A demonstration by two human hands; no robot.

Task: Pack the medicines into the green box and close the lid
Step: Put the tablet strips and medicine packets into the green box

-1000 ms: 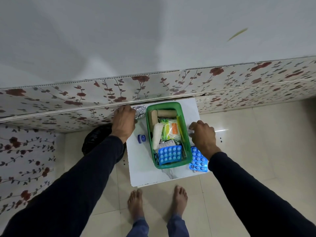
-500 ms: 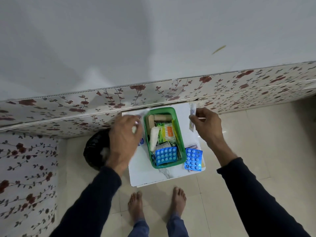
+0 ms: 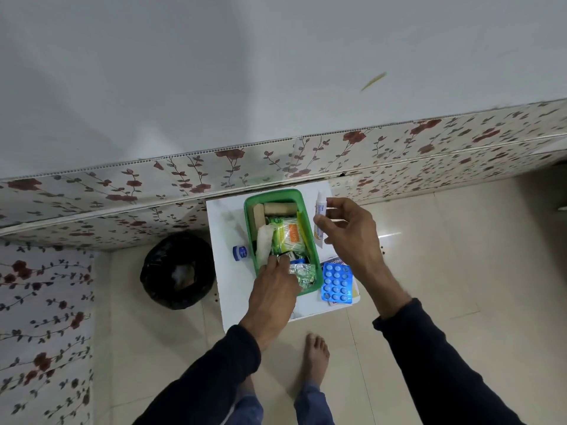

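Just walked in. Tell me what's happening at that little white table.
A person is packing medicines into an open green box on the white table. The left hand reaches into the near end of the box, at a crumpled foil strip. The right hand holds a small white tube just beside the box. A blue blister pack and a small blue jar are not yet in the box. No lid is visible.

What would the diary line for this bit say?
left hand: putting foil strip in green box | right hand: holds white tube beside box | blue blister pack: on table | lid: not seen
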